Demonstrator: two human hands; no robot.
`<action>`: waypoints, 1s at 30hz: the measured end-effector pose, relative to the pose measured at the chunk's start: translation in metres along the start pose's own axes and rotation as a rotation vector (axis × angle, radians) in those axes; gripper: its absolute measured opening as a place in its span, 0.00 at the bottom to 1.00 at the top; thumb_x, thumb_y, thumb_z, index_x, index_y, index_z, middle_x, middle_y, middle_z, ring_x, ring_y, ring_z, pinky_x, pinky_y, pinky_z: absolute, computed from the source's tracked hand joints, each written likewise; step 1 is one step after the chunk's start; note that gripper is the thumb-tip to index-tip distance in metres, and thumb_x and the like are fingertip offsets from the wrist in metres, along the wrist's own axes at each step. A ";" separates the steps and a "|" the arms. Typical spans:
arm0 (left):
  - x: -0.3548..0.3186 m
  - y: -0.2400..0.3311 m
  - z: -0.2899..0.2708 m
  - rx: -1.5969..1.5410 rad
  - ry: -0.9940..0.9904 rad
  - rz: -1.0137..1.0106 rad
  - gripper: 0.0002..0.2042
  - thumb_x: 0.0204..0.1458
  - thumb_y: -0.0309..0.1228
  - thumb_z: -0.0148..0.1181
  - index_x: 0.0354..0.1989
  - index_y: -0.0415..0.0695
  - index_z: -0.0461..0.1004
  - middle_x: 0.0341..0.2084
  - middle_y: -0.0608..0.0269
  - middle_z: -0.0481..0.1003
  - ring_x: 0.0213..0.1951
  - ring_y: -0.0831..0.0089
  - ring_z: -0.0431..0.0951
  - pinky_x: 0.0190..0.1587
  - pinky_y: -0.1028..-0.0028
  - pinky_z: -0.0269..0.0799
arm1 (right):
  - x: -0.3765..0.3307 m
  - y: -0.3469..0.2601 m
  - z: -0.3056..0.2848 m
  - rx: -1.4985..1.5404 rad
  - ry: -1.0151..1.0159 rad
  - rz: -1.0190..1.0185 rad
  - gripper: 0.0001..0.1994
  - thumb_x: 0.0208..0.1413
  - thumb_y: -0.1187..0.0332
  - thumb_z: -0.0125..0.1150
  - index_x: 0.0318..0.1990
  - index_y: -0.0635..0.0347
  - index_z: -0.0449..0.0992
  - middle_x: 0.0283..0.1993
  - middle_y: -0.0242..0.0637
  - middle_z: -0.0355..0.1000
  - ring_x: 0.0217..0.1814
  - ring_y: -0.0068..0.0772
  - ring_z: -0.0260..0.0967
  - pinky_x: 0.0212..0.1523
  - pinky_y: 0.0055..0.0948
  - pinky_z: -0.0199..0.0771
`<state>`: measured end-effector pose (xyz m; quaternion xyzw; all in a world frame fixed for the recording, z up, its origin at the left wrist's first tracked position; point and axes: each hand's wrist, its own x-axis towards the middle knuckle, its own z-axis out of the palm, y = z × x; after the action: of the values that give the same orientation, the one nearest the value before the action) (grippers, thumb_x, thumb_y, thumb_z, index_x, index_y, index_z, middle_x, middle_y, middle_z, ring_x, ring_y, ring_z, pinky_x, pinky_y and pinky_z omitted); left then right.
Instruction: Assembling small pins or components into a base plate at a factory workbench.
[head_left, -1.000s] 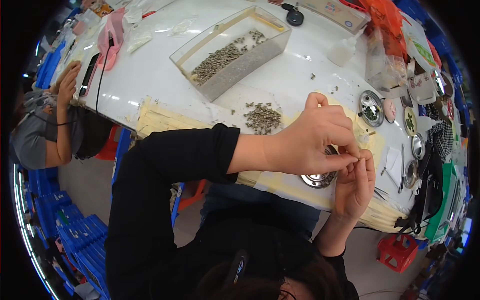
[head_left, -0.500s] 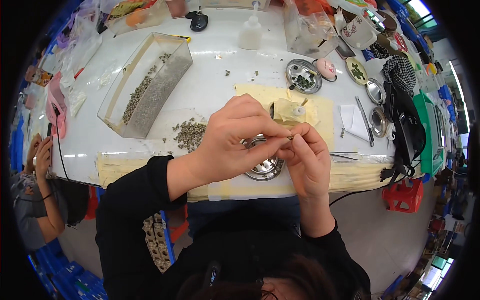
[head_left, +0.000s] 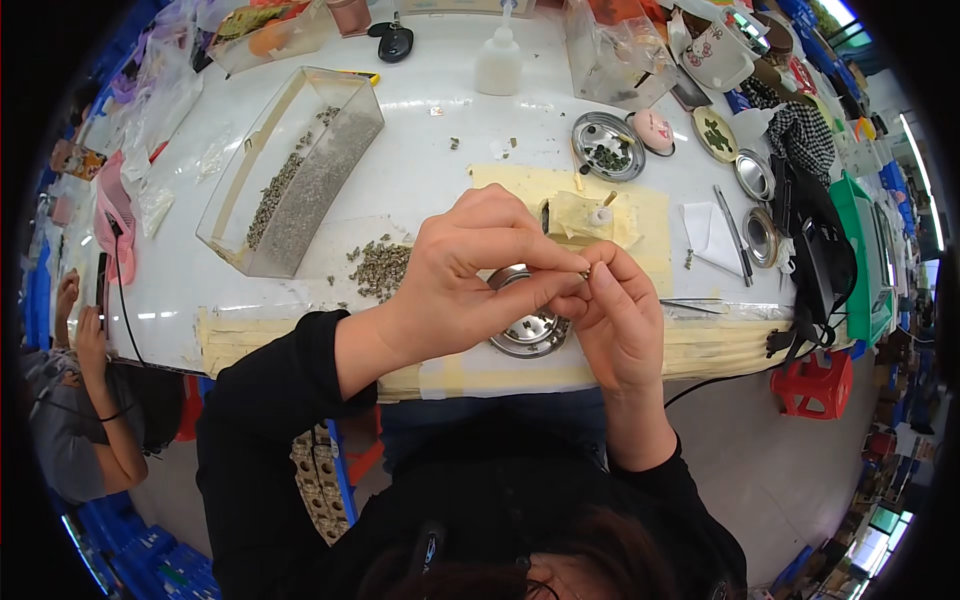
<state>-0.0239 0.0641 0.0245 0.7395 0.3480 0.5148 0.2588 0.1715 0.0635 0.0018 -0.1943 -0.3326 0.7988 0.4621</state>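
Above the table's near edge, my left hand [head_left: 470, 270] and my right hand [head_left: 628, 325] meet fingertip to fingertip. Both pinch a tiny metal piece [head_left: 585, 274], mostly covered by the fingers, so its exact kind is unclear. Below them sits a round shiny metal dish [head_left: 532, 338] with a few small bits in it, partly hidden by my left hand. A loose pile of small metal parts [head_left: 378, 268] lies beside my left wrist. Just beyond my fingers stands a tape-wrapped block [head_left: 580, 222] with a small white container on it.
A long clear bin [head_left: 330, 170] with more small parts stands at left. Farther back are a white squeeze bottle [head_left: 499, 65] and a metal dish of dark green pieces [head_left: 607, 147]. Tweezers [head_left: 692, 306] lie at right. Another person's arm [head_left: 120, 440] is at far left.
My hands keep the same pinch, with only a slight shift of the fingers. The whole view has moved a little. At far left, the other person's hand has shifted.
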 end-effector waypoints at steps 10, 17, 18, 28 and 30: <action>0.001 0.002 0.000 0.071 0.011 0.021 0.10 0.42 0.20 0.72 0.35 0.45 0.84 0.25 0.68 0.74 0.30 0.72 0.71 0.37 0.73 0.67 | 0.000 0.002 0.003 -0.078 0.015 -0.077 0.06 0.65 0.73 0.56 0.45 0.65 0.71 0.43 0.37 0.75 0.45 0.25 0.77 0.49 0.25 0.81; 0.001 0.001 -0.001 0.083 0.001 0.037 0.11 0.42 0.22 0.72 0.36 0.45 0.84 0.25 0.68 0.76 0.31 0.72 0.72 0.38 0.73 0.67 | 0.000 0.001 0.006 -0.118 0.060 -0.066 0.06 0.67 0.72 0.53 0.44 0.66 0.71 0.42 0.38 0.75 0.44 0.24 0.76 0.48 0.25 0.81; 0.001 0.001 0.000 0.090 0.003 0.029 0.11 0.42 0.22 0.72 0.36 0.46 0.84 0.25 0.68 0.76 0.31 0.72 0.72 0.38 0.73 0.67 | 0.000 0.001 0.006 -0.121 0.051 -0.082 0.06 0.67 0.71 0.53 0.44 0.66 0.71 0.42 0.38 0.75 0.44 0.24 0.76 0.48 0.25 0.81; 0.001 0.001 0.001 0.204 0.048 0.104 0.10 0.39 0.21 0.72 0.32 0.46 0.83 0.25 0.70 0.76 0.30 0.73 0.73 0.40 0.73 0.63 | -0.001 0.003 0.008 -0.205 0.055 -0.145 0.06 0.66 0.72 0.54 0.44 0.67 0.71 0.42 0.39 0.75 0.45 0.25 0.76 0.47 0.25 0.81; 0.001 0.002 0.001 0.240 0.062 0.120 0.10 0.38 0.21 0.72 0.31 0.47 0.83 0.24 0.71 0.75 0.29 0.73 0.73 0.41 0.73 0.62 | -0.002 0.004 0.010 -0.226 0.068 -0.179 0.06 0.66 0.72 0.55 0.44 0.67 0.71 0.43 0.39 0.76 0.45 0.25 0.76 0.47 0.25 0.81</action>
<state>-0.0226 0.0637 0.0269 0.7683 0.3701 0.5067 0.1265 0.1641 0.0575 0.0059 -0.2418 -0.4206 0.7048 0.5176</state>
